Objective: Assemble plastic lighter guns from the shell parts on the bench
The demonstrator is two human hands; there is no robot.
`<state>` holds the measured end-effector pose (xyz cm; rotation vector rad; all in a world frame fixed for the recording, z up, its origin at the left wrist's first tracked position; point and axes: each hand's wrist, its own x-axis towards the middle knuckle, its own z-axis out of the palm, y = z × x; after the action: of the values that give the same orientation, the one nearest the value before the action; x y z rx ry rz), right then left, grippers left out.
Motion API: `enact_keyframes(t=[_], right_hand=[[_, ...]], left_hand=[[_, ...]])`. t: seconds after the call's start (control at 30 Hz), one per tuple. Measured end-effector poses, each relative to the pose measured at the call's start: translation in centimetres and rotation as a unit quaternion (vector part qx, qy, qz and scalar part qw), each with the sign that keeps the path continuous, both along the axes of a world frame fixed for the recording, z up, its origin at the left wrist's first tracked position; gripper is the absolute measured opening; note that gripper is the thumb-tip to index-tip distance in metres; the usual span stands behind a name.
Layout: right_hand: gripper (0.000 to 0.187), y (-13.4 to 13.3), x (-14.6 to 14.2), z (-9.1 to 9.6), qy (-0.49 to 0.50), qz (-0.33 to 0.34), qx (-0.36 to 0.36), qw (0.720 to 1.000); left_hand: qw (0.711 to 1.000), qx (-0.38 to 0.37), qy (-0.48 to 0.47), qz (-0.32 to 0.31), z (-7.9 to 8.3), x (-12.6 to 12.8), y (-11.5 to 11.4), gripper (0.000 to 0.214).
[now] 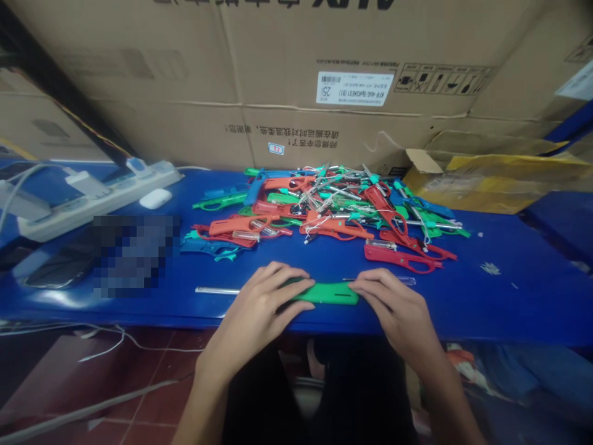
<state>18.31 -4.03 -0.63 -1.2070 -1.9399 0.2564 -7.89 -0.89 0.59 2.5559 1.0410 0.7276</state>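
A green long-nosed lighter (331, 293) lies sideways near the table's front edge, its silver metal tube pointing left. My left hand (271, 300) is closed around its middle, with fingers on the far side and thumb on the near side. The fingertips of my right hand (393, 303) pinch the right end of the green body. Just behind that hand, a small screwdriver with a clear handle (407, 280) lies on the table, partly hidden by my fingers. The lighter's trigger part is covered by my left hand.
A heap of red, green, blue and orange lighter parts (333, 232) with metal tubes and wires spreads behind my hands. On the left are a white power strip (55, 216), a white earbud case (155, 198) and a phone (60, 262). Large cardboard (278, 74) backs the blue table (500, 296).
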Motion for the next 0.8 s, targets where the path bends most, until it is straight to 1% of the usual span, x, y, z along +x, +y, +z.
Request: enact_keyframes(t=[0.23, 0.43, 0.6, 0.8], right_hand=[[0.024, -0.10, 0.40, -0.15, -0.015, 0.015, -0.023, 1.000], [0.012, 0.04, 0.11, -0.05, 0.001, -0.019, -0.029, 0.999], [0.013, 0.10, 0.19, 0.09, -0.003, 0.003, -0.008, 1.000], [0.010, -0.05, 0.22, 0.04, -0.006, -0.023, -0.019, 1.000]], left_hand=[[1.000, 0.000, -0.004, 0.005, -0.15, -0.02, 0.02, 0.032], [1.000, -0.001, -0.002, -0.001, -0.19, -0.08, 0.07, 0.037], [1.000, 0.000, -0.001, -0.002, -0.19, -0.09, 0.04, 0.039], [1.000, -0.002, 0.002, 0.001, -0.01, -0.12, 0.05, 0.035]])
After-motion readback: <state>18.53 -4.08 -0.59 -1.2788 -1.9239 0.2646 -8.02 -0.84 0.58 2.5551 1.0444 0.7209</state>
